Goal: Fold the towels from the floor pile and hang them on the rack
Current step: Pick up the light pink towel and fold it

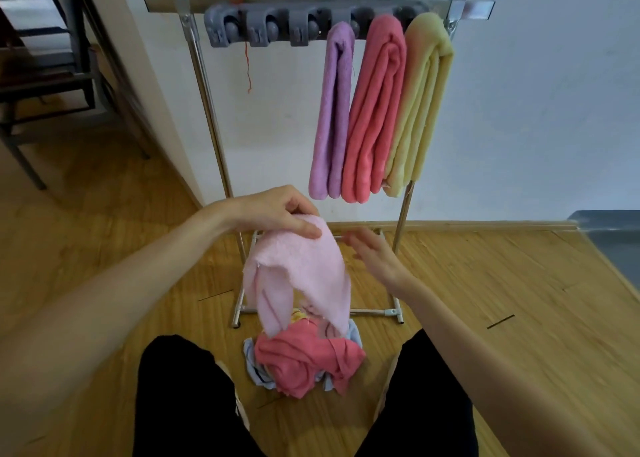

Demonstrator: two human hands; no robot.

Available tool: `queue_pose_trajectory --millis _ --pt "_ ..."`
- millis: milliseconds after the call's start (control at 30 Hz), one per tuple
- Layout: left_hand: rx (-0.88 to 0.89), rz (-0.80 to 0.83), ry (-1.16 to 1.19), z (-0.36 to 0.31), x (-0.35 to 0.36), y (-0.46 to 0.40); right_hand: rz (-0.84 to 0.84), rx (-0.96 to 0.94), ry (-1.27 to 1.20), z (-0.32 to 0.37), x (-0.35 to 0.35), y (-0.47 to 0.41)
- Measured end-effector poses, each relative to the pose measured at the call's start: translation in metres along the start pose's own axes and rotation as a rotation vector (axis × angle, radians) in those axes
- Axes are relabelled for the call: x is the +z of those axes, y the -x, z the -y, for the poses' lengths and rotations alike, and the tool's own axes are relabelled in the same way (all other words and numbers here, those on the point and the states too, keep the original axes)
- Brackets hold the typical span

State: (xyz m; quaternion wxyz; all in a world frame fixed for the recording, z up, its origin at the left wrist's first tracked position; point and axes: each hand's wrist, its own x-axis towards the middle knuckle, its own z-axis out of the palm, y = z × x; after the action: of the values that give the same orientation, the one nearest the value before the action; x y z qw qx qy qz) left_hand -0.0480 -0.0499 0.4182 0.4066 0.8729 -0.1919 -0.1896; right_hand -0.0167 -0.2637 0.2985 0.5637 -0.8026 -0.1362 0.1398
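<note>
While my left hand (277,214) pinches the top edge of the pale pink towel (298,273) and holds it up in front of the rack (207,86), I judge we are early in the fold of this one: lifted from the pile, not yet doubled. That grip is closed on the cloth, thumb on the near face and fingers curled over the top. My right hand (377,256) is just beside the towel's right edge, fingers fairly straight and loose, holding nothing; it is somewhat blurred, so I cannot tell whether it touches the cloth.

Next, I think, the right hand has to catch the free side or a lower corner, so the towel can be spread and brought edge to edge. The cloth hangs limp and twisted, which may make a corner hard to find.

As for its look, the towel is soft, fluffy terry in light pink, draped in two uneven lobes with frayed edges, its lower end reaching down to the floor pile (304,363). That pile sits between my knees on the wooden floor (485,283), topped by a crumpled coral towel with pale blue cloth beneath and a bit of yellow behind.

On the rack three folded towels already hang at the right end: purple (332,110), coral (375,110) and yellow (420,103), side by side and touching. The grey clips (259,29) to the left of them carry nothing
</note>
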Motion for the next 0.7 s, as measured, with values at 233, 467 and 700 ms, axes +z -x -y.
queue_pose_trajectory --millis 233,467,700 --pt "0.002 -0.015 0.041 -0.002 -0.002 0.002 0.415 -0.049 -0.388 0.045 0.003 0.003" --pt "-0.024 -0.075 0.027 0.011 -0.016 0.007 0.366 -0.147 -0.143 0.056 -0.033 -0.009" --pt "0.032 -0.035 -0.045 0.007 -0.053 0.009 0.183 -0.304 0.058 0.084 -0.078 -0.031"
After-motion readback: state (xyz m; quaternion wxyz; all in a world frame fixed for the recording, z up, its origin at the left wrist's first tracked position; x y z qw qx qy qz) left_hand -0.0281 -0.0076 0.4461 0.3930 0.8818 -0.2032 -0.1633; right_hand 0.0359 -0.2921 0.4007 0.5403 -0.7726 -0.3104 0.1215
